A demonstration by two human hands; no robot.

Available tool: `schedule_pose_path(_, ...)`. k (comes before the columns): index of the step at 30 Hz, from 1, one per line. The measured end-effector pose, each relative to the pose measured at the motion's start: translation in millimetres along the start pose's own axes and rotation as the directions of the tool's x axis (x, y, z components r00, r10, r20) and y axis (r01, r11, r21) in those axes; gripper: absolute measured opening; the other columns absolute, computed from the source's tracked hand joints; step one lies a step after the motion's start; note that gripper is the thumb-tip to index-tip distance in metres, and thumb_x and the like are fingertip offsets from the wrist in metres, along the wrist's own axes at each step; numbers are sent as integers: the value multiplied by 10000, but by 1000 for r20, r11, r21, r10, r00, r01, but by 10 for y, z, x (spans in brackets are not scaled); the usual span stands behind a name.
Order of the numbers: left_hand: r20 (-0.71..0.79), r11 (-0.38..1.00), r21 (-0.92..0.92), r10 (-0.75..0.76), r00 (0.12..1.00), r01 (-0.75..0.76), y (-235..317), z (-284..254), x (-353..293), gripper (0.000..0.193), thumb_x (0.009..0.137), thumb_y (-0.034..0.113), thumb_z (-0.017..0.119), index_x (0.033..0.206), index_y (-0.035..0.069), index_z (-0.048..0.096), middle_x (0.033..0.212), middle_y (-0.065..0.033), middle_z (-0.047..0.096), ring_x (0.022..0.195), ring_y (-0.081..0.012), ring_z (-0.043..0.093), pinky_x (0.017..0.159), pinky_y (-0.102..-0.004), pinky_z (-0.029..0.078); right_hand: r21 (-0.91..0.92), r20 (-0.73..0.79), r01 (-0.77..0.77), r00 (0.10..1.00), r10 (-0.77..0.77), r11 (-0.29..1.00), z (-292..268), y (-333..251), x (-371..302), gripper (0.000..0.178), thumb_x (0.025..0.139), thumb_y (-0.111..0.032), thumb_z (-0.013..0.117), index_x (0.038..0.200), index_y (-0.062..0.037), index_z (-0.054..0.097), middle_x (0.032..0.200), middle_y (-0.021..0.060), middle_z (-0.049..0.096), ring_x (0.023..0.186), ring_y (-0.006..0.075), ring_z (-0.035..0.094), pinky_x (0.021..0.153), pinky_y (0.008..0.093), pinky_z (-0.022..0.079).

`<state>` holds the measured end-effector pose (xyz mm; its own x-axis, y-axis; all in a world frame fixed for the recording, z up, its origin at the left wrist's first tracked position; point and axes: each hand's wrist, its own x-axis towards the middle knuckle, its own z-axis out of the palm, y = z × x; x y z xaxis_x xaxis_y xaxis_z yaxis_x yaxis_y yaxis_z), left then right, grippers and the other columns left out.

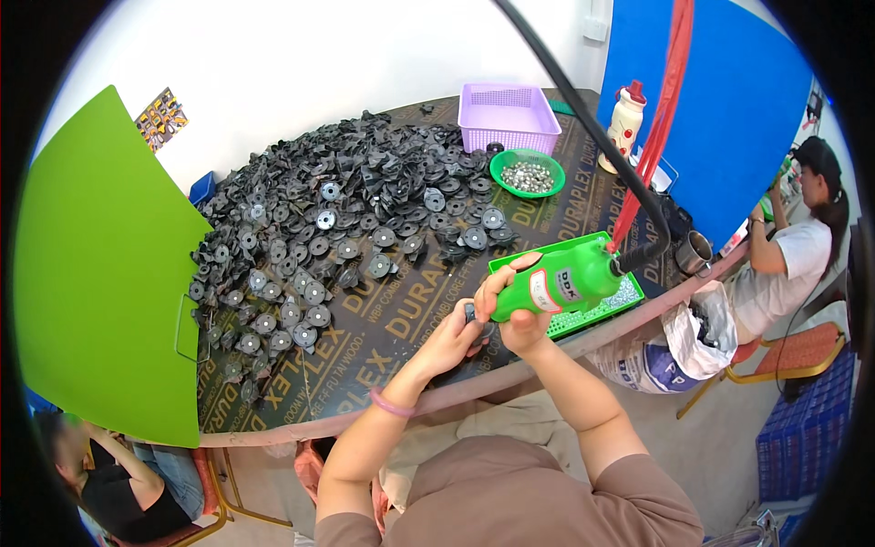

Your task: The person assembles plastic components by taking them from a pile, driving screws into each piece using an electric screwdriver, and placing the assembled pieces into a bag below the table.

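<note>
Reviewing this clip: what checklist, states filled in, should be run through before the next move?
1. Tool held: ok. The right hand grips the green power tool.
2. Part held: ok. The left hand holds a small dark part by the tool's front end.
3. Tool tip seated on the part: cannot tell. Fingers hide the contact.
4. Cable off the hands: ok. The black cable rises from the tool's rear.
5. Small metal pieces available: ok. They fill a green bowl.
6. Green tray fully visible: not ok. The tool covers part.
</note>
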<state>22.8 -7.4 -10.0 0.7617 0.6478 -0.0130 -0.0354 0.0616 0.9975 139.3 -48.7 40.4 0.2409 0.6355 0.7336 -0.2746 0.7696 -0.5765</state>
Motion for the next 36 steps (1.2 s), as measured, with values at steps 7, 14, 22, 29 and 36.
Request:
schedule_pose_path(7, -212, 999, -46, -28, 977, 19, -18, -172, 104, 272, 893, 98, 436, 1159, 44, 448, 795, -67, 570, 540, -64, 483, 472, -183, 384, 34, -116, 167, 980, -162, 985, -190, -289, 209, 700, 777, -505, 620, 1152, -47, 247, 636, 94, 499, 482, 170, 487, 442, 273, 426)
schedule_pose_path(14, -60, 949, -297, -130, 990, 106, 170, -158, 49, 358, 829, 67, 443, 1179, 29, 512, 945, -91, 619, 464, -92, 516, 384, -177, 391, -224, -125, -3, 992, -26, 974, -703, -96, 95, 634, 813, -439, 613, 1162, 5, 323, 626, 67, 511, 477, 137, 503, 458, 252, 416)
schedule_pose_path(22, 8, 843, -523, -139, 990, 123, 156, -163, 49, 286, 810, 55, 369, 1079, 29, 463, 909, -162, 602, 427, -100, 396, 357, -192, 299, -236, -120, -1, 992, -29, 972, -705, -19, 25, 654, 800, -450, 625, 1152, 18, 332, 637, 61, 514, 497, 124, 506, 471, 235, 408)
schedule_pose_path(29, 13, 841, -529, -123, 992, 112, 148, -168, 46, 248, 925, 245, 385, 1069, 63, 473, 837, -113, 593, 428, -120, 399, 384, -219, 305, -280, -92, -21, 996, -5, 960, -708, 14, 10, 642, 802, -456, 618, 1144, 10, 338, 661, 58, 512, 501, 118, 501, 474, 227, 406)
schedule_pose_path(36, -29, 830, -553, -103, 994, 70, 81, -182, 57, 293, 955, 313, 336, 1081, 83, 467, 847, -102, 590, 475, -111, 383, 441, -226, 292, -254, -106, -11, 994, -17, 967, -650, -73, 76, 637, 797, -460, 623, 1136, -10, 327, 645, 62, 501, 498, 135, 503, 462, 246, 413)
